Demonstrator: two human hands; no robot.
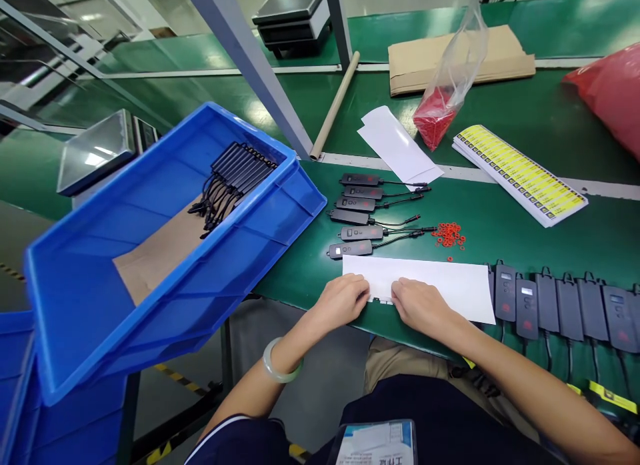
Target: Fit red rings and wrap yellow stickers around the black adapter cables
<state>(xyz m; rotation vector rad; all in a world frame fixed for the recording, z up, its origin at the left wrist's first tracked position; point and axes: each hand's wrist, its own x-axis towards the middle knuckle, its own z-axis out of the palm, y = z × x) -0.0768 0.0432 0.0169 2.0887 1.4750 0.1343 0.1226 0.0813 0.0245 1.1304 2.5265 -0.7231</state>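
Observation:
A long white sheet [440, 278] lies at the table's near edge, its plain side up. Dark printed marks show along its front edge between my hands. My left hand [344, 297] has its fingers closed on that edge near the left end. A short way to the right, my right hand [419, 305] grips the same edge with bent fingers; both sets of fingertips are partly hidden. Just beyond the sheet, several black cabled devices [361, 233] lie in a column, beside a pile of small red rings [449, 235]. More dark devices [569, 308] stand in a row at right.
A blue bin [270, 231] with black devices [243, 175] and cardboard stands left. Farther back are white sheets [397, 145], yellow label sheets [520, 175], a clear bag of red pieces [440, 111], flat cardboard [465, 58] and a slanting metal post [250, 65].

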